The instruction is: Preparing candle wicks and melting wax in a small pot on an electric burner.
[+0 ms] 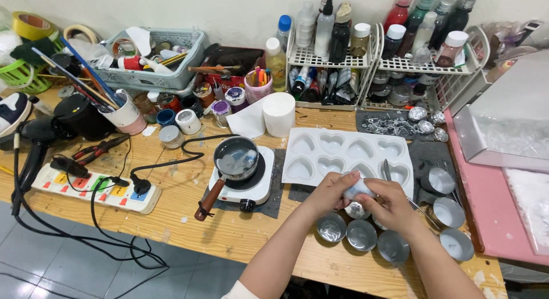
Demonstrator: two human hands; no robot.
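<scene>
You are holding a small whitish lump (359, 189) between both hands, just in front of the white heart-shaped mould tray (343, 153) and above its near edge. Your left hand (331, 193) is curling its fingers around the lump's left side, thumb and fingertips pinching it. Your right hand (392, 204) is closing on it from the right, fingers bent and pressed against it; the lump is mostly covered, so what it is made of is hard to tell, though it looks like pale wax.

Directly below your hands, on the near side of the mould tray, round metal cups (361, 235) are sitting in a loose row on the wooden table (189, 219), with more of them lying off the tray's right corner. A thin metal tool (387, 168) is lying across the tray's right part, just beyond your right hand.

To the left of the mould tray, a small pot with a wooden handle (234, 160) is standing on a white electric hotplate (254, 187), and pale liquid is showing inside. Behind the tray's left corner, a white roll (278, 113) is standing upright. Further left of the tray, a power strip with coloured switches (94, 187) is lying near the table's edge. Behind the tray, two white wire racks (366, 62) are carrying bottles.
</scene>
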